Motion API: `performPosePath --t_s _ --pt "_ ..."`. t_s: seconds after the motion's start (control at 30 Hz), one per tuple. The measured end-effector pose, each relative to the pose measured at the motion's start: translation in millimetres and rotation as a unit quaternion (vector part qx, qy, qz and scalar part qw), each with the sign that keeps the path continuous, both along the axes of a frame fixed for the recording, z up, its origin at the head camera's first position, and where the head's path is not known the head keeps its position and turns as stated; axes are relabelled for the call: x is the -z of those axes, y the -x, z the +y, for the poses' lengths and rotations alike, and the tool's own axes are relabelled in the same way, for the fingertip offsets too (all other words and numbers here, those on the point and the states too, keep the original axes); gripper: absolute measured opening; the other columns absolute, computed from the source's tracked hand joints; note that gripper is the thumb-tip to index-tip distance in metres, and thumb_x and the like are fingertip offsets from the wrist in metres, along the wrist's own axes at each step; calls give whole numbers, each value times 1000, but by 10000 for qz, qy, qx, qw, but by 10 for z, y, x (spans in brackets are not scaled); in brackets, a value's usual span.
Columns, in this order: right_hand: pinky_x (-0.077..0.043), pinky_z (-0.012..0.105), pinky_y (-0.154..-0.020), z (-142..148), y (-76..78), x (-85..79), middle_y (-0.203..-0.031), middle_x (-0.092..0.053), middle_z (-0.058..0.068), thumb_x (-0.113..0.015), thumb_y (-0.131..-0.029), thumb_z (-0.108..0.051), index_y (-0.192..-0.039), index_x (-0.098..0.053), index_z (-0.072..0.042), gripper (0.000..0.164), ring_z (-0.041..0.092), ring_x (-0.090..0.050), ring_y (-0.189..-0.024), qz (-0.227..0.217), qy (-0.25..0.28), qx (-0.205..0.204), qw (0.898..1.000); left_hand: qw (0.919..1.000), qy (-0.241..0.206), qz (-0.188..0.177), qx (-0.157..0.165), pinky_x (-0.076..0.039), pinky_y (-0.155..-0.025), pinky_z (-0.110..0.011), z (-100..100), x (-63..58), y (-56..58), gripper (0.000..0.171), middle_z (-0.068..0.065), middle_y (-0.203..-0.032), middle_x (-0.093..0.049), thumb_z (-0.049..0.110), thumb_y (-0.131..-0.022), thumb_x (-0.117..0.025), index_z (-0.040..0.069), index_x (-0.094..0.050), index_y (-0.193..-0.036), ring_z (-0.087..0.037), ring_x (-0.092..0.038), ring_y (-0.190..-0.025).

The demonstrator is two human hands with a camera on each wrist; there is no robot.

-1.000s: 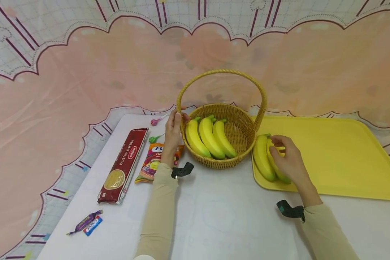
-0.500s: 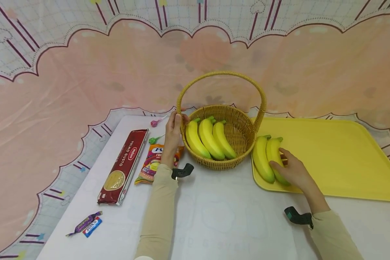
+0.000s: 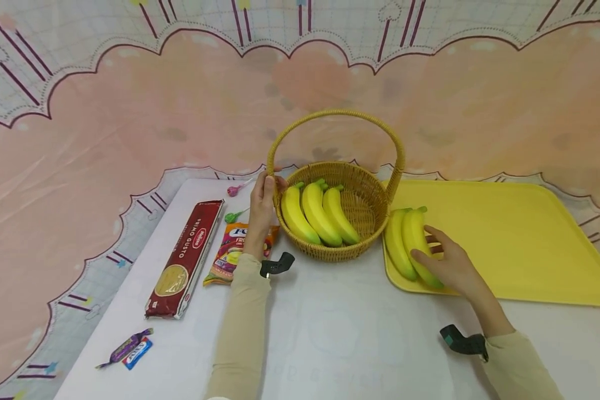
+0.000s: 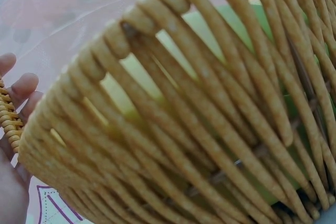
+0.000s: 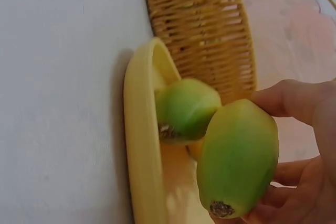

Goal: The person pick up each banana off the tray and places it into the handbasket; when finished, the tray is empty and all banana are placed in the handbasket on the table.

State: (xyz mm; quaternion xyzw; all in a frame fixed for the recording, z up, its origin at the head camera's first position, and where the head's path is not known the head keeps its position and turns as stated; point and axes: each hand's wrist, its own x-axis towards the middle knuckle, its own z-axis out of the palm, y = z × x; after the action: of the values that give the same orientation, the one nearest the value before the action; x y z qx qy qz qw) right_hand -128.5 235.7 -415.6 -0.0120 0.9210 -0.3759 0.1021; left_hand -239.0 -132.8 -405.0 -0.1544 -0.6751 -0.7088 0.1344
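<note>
My left hand (image 3: 262,208) holds the wicker basket (image 3: 337,253) where its handle (image 3: 270,158) meets the left rim. In the left wrist view fingers curl about the handle (image 4: 9,116), beside the woven wall. Three bananas (image 3: 320,214) lie side by side inside the basket, on its left. My right hand (image 3: 450,264) grips the right-hand one of two bananas on the yellow tray (image 3: 500,239). The right wrist view shows this gripped banana (image 5: 239,156) tip-first between thumb and fingers. The other banana (image 3: 399,244) lies against its left side.
Left of the basket lie a snack bag (image 3: 225,261) partly behind the left arm, a red spaghetti pack (image 3: 185,261) and two lollipops (image 3: 233,190). Two small wrapped candies (image 3: 126,349) lie nearer. A printed cloth (image 3: 205,111) hangs behind the table.
My right hand has come down from above the tray bananas to the right one's side and taken hold of it. My left hand stays on the basket. The head view has shifted slightly.
</note>
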Motion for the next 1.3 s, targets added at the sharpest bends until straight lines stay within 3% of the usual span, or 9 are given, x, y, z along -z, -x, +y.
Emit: performPosePath --t_s 0.1,0.23,0.77,1.03,1.3 --pt "-47 52 -88 -41 -36 -21 -138 -41 26 -55 -92 -47 -150 -19 -3 82 42 -46 -118 224 12 -157 9996 10000 8 -28 -60 -43 -96 -37 -11 6 -19 35 -29 -103 -50 17 -104 -28 -3 -45 -128 -37 -50 -100" --pt "-48 50 -87 -66 -94 -45 -136 -43 24 -57 -92 -42 -149 -20 -4 78 39 -48 -115 545 7 -264 9982 9999 36 -98 -118 -43 -97 -34 -6 20 -22 36 -25 -103 -51 20 -104 -29 0 -46 -128 -30 -52 -99" --pt "-48 36 -79 -266 -275 -150 -130 -48 18 -64 -90 -34 -148 -26 -9 74 31 -53 -108 1012 155 -699 9923 10000 -4 -2 -48 -42 -96 -34 18 40 -19 36 -29 -103 -50 18 -105 -28 -4 -44 -129 -27 -52 -97" --pt "-48 38 -82 -386 -205 -161 -128 -53 13 -63 -90 -34 -146 -32 -8 69 26 -53 -109 1342 197 -841 9872 9999 52 64 -136 -43 -93 -31 31 50 -30 35 -30 -103 -50 17 -105 -28 -4 -44 -128 -32 -51 -97" --pt "-48 43 -88 -541 -34 -172 -133 -51 11 -60 -91 -41 -147 -32 -10 70 27 -53 -112 1297 446 -823 9871 9999 -26 112 -115 -43 -92 -33 42 58 -38 35 -32 -102 -49 15 -104 -27 -5 -43 -128 -38 -50 -97"
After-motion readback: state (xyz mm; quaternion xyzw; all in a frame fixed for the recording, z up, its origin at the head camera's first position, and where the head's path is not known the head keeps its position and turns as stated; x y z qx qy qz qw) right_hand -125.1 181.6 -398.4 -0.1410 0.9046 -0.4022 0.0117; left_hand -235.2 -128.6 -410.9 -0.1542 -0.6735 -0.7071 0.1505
